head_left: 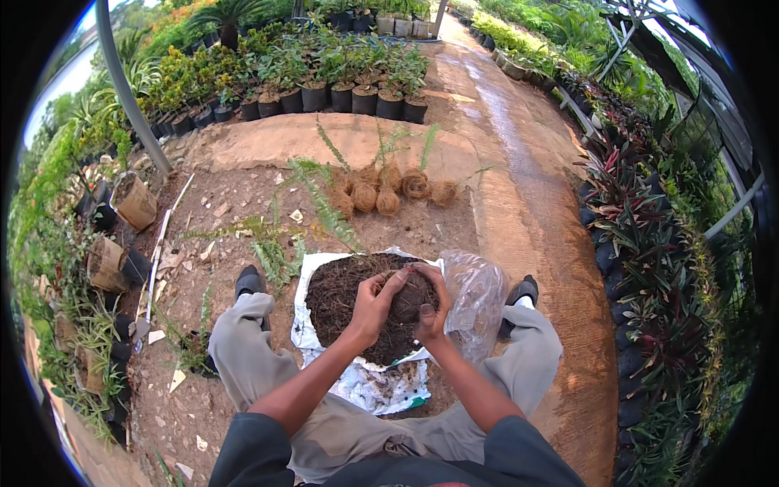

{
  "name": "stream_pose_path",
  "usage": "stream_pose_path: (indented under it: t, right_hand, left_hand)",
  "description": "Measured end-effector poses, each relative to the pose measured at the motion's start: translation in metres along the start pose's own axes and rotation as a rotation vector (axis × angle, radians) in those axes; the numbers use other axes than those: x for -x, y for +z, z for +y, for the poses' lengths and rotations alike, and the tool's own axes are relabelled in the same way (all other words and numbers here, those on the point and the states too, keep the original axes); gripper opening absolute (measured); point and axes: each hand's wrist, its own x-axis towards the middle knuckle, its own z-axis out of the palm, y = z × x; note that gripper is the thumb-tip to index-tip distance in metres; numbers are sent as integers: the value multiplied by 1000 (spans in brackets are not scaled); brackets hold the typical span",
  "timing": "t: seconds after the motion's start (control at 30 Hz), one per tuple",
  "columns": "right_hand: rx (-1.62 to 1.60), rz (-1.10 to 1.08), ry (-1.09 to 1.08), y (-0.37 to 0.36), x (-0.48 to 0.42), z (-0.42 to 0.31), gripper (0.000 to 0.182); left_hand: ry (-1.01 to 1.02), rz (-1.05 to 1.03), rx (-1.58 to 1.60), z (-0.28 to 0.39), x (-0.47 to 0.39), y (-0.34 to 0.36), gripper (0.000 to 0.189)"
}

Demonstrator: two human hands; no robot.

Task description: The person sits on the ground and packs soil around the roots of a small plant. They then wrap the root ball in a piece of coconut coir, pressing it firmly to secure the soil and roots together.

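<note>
Between my two hands is a round ball of dark soil and roots (409, 299). My left hand (377, 304) cups its left side, thumb on top, and my right hand (433, 301) curves around its right side. A fern frond (328, 213) rises from near the ball and leans away to the far left. Below my hands, an opened white sack (305, 304) holds dark, fibrous potting soil (341, 292). The underside of the ball is hidden.
A clear plastic bag (478, 298) lies against the sack's right side. Several fibre-wrapped balls with fern fronds (387, 201) sit beyond it. Loose ferns (271, 255) lie left of the sack. Black potted plants (341, 97) line the back, and red-leaved plants (639, 243) the right.
</note>
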Motion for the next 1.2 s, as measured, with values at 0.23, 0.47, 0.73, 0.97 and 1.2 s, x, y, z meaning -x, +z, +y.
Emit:
stream_pose_path:
  t: [0.23,0.47,0.73,0.97,1.2]
  right_hand:
    - [140,-18,-84,10,5,-16,65]
    - [184,33,9,22,40,-1,55]
    - [-309,29,625,17,24,22,74]
    - [-228,-60,650,1,-1,34,81]
    - [408,-280,774,-30,65,159,61]
  left_hand:
    - [59,-44,342,-21,-6,-7,14]
    - [30,215,113,-46,-5,-13,19]
    - [-86,20,-122,-22,-11,-28,59]
    - [-99,-117,-363,64,-22,-36,53]
    - [-140,35,-62,56,-47,-69,39]
